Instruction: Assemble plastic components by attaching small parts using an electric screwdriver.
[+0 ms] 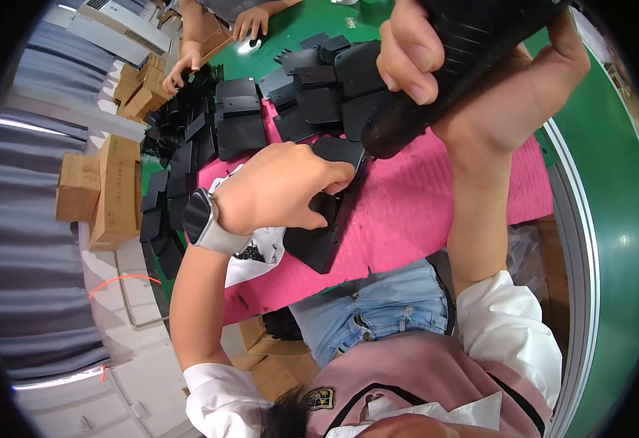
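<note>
My right hand (513,109) is wrapped round a black electric screwdriver (454,73). The tool slants down to the left, and its tip meets the edge of a flat black plastic panel (311,247). That panel lies tilted on a pink foam mat (407,219). With a grey watch on its wrist, my left hand (287,182) grips the panel between curled fingers and thumb. Beside my left wrist, a white bag or cloth (265,248) holds small dark pieces, probably screws. What sits right under the screwdriver's tip is too small to make out.
Black plastic panels (319,95) are stacked along the mat's far side, with more black parts (181,109) at the far left. Across the green table (297,22) another person's hands (250,22) are at work. Cardboard boxes (115,193) stand to the left.
</note>
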The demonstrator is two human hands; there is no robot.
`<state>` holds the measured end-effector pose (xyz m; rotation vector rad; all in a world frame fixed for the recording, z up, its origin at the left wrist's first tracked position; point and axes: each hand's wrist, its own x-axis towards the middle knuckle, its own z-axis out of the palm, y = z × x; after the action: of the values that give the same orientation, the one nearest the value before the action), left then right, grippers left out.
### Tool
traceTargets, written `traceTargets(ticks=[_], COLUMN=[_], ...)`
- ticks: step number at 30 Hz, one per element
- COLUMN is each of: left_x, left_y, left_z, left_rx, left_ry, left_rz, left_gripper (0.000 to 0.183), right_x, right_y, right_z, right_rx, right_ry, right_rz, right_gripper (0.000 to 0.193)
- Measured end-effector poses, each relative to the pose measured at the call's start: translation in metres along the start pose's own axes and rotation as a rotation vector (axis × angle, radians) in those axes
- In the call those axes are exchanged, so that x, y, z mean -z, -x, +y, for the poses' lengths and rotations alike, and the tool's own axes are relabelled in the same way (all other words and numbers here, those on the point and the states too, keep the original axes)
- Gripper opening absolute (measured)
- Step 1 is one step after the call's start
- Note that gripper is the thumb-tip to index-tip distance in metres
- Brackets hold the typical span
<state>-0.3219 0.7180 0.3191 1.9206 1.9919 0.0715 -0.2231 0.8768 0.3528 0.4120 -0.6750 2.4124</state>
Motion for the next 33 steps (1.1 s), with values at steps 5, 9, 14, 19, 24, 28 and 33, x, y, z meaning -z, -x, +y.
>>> traceTargets(ticks=[5,9,14,19,24,28,33], left_x=[0.003,0.000,-0.009,-0.022,-0.009,-0.003,-0.019], left_y=[-0.007,-0.010,-0.007,0.004,0.005,-0.004,-0.001], left_z=[-0.005,-0.014,-0.017,-0.021,-0.019,-0.021,-0.029], left_rx=[0.007,0.095,0.128,0.144,0.176,0.066,0.073], left_ry=[0.038,0.177,0.174,0.317,0.296,0.260,0.550], left_rz=[-0.077,-0.059,-0.023,0.182,0.011,-0.104,-0.119], left_gripper=[0.034,0.040,0.037,0.040,0.029,0.029,0.029], right_x=[0.008,0.008,0.015,0.016,0.013,0.011,0.014], right_y=[-0.003,-0.004,-0.006,-0.006,-0.006,-0.005,-0.005], right_z=[-0.003,-0.003,-0.004,0.001,0.005,0.000,0.002], right_rx=[0.047,0.084,0.108,0.107,0.086,0.089,0.100], right_ry=[0.017,0.060,0.113,0.121,0.156,0.194,0.153], right_rz=[-0.051,-0.053,-0.047,-0.089,-0.038,0.019,-0.029], right_gripper=[0.093,0.091,0.088,0.085,0.084,0.083,0.084])
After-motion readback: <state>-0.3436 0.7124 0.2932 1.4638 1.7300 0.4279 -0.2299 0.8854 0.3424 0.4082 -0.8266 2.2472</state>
